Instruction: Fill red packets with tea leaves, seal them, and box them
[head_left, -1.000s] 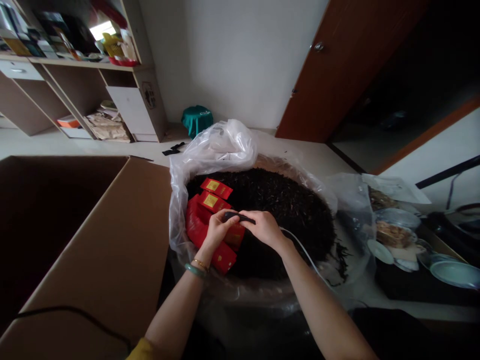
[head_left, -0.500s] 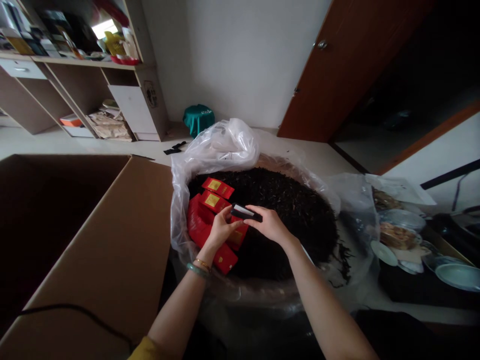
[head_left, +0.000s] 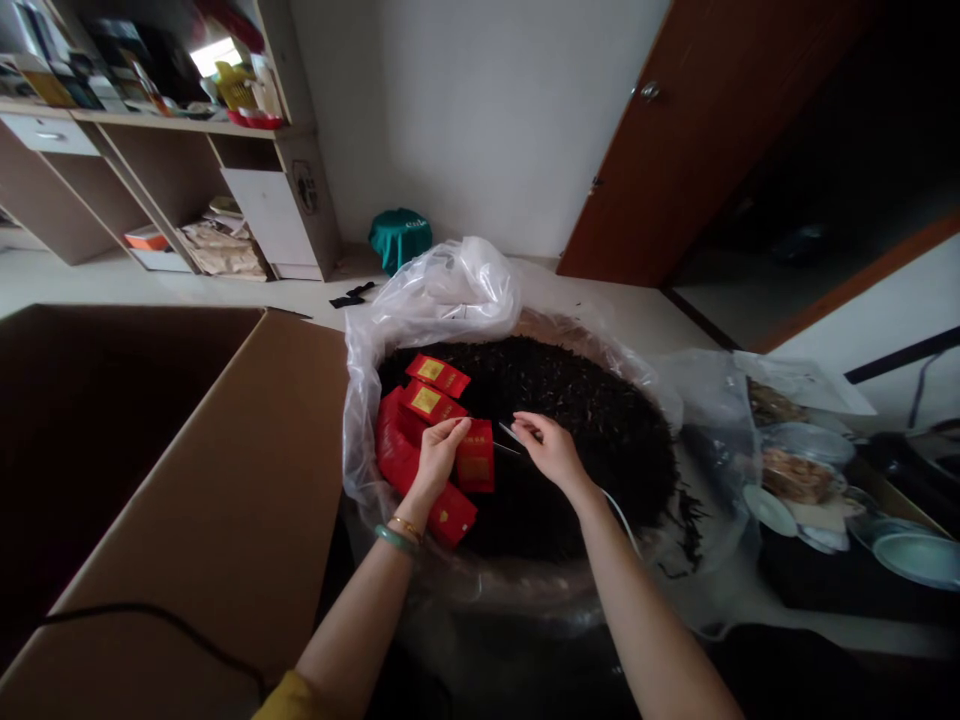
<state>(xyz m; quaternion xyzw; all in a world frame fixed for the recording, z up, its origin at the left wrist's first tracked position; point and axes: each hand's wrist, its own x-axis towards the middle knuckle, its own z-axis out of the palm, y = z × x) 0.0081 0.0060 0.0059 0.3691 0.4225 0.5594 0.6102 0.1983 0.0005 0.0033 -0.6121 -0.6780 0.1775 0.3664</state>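
Note:
A big clear plastic bag (head_left: 450, 290) lines a round container heaped with dark loose tea leaves (head_left: 592, 420). Several small red packets with gold labels (head_left: 429, 402) lie on the leaves at the left side. My left hand (head_left: 439, 450) pinches the top of one upright red packet (head_left: 475, 457), which hangs over the leaves. My right hand (head_left: 550, 447) is closed on a thin dark flat tool (head_left: 511, 436) just right of that packet. A green bangle and a gold bracelet sit on my left wrist.
A large open cardboard box (head_left: 195, 500) stands at the left, with a black cable across its flap. Bowls and plates (head_left: 802, 470) with snacks crowd the right. Shelving (head_left: 187, 150), a green bag (head_left: 400, 236) and a brown door (head_left: 697, 130) lie beyond.
My hands have drawn apart. The dark tool that both hands gripped is now only in my right hand, and my left hand has lifted a red packet upright.

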